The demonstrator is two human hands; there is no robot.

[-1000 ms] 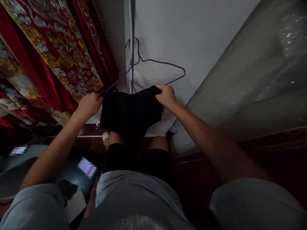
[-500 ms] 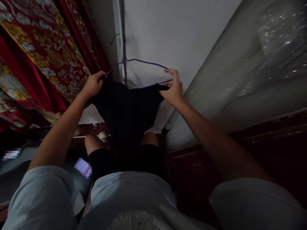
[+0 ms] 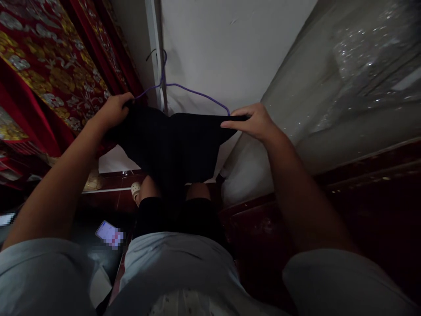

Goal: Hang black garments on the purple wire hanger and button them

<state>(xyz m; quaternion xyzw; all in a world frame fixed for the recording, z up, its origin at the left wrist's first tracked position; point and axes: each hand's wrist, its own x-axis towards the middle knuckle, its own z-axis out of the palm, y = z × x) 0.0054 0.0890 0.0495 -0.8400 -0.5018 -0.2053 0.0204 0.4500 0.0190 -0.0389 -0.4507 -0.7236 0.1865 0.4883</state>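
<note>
A black garment (image 3: pixel 174 145) hangs spread across a thin purple wire hanger (image 3: pixel 197 93), whose hook sits on a white vertical strip of the wall. My left hand (image 3: pixel 113 112) is closed on the garment's left edge at the hanger's left end. My right hand (image 3: pixel 255 120) pinches the garment's right edge at the hanger's right end. The cloth droops down between both hands, hiding the hanger's lower bar.
Red curtains with gold and silver flower embroidery (image 3: pixel 49 66) hang at the left. A pale wall (image 3: pixel 230 48) is straight ahead and a plastic-wrapped grey panel (image 3: pixel 355 87) stands at the right. A lit phone (image 3: pixel 109 233) lies low left beside dark red wooden furniture (image 3: pixel 269 228).
The garment has been pulled wider along the hanger. My right hand has moved right and shut onto the cloth's right edge; my left hand has risen to the hanger's left end.
</note>
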